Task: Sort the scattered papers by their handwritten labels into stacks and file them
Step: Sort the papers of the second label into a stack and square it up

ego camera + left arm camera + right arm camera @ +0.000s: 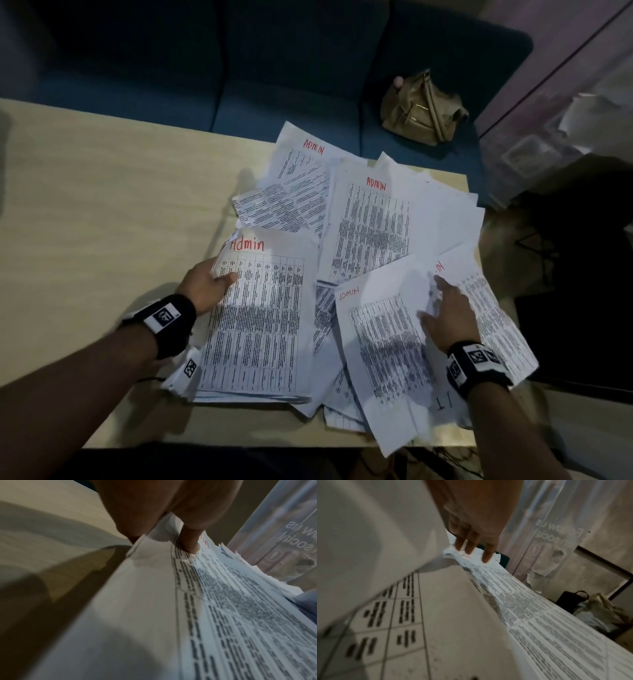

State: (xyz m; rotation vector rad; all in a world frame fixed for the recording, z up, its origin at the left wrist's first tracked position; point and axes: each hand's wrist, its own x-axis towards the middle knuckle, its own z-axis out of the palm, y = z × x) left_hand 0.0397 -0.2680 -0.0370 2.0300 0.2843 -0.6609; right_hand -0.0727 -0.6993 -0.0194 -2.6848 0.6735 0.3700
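Printed sheets lie scattered over the right half of the pale table [102, 205], several marked "ADMIN" in red. My left hand [222, 278] holds a stack topped by an "Admin" sheet [260, 308] at its left edge. In the left wrist view its thumb [190, 543] lies on top of the stack [223, 601] and its fingers go under it. My right hand [442, 301] reaches with straight fingers over another "ADMIN" sheet [376, 329] and touches the top corner of a red-labelled sheet [489, 308]. The right wrist view shows the fingertips [471, 547] on that sheet's [530, 608] crumpled corner.
More "ADMIN" sheets [373, 233] lie behind, one [301, 161] hanging over the far table edge. A sheet marked "IT" [445, 404] pokes out at the near right. A tan bag [421, 109] sits on the blue sofa [239, 68] beyond. Dark clutter [565, 274] lies right of the table.
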